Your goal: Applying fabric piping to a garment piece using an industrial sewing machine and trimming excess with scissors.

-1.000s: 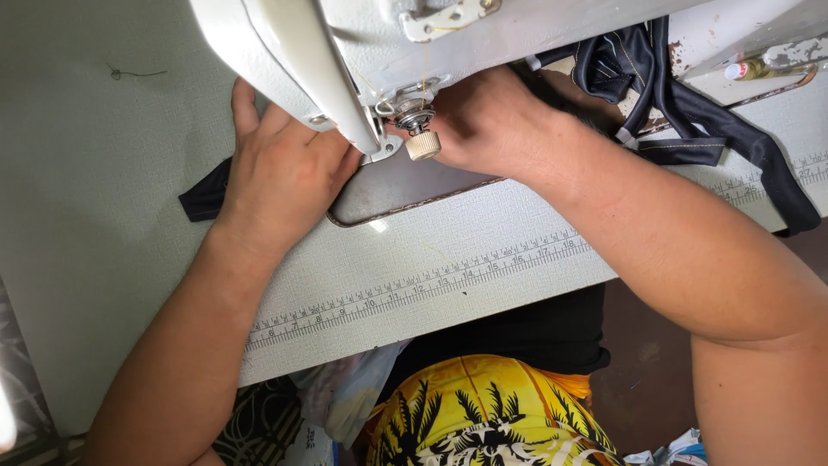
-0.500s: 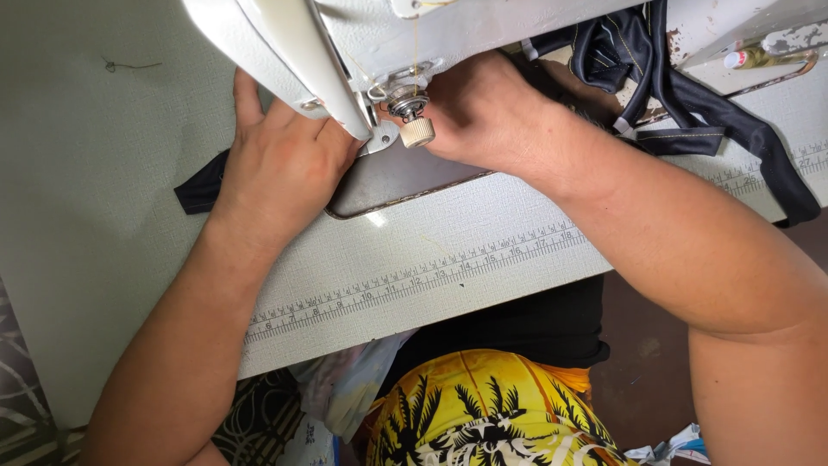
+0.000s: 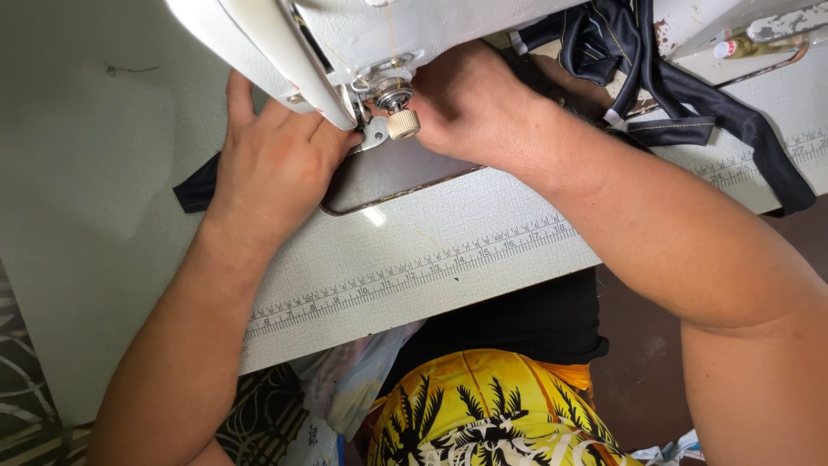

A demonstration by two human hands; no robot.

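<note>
Nearest is yellow cloth [image 3: 492, 414] with a black palm pattern, soft and folded. Beyond it, a printed ruler strip [image 3: 414, 272] runs along the near edge of the pale, rough table [image 3: 78, 216]. The left hand [image 3: 272, 168] lies flat, fingers together, on dark fabric [image 3: 197, 185] beside the smooth metal plate [image 3: 388, 173]. The right hand [image 3: 470, 103] presses under the white sewing machine [image 3: 285, 43]; I cannot tell how its fingers stand. Far right lie dark fabric strips [image 3: 673, 95].

needle hidden, fingertips [image 3: 345, 138] under sewing machine [image 3: 345, 34]
</note>
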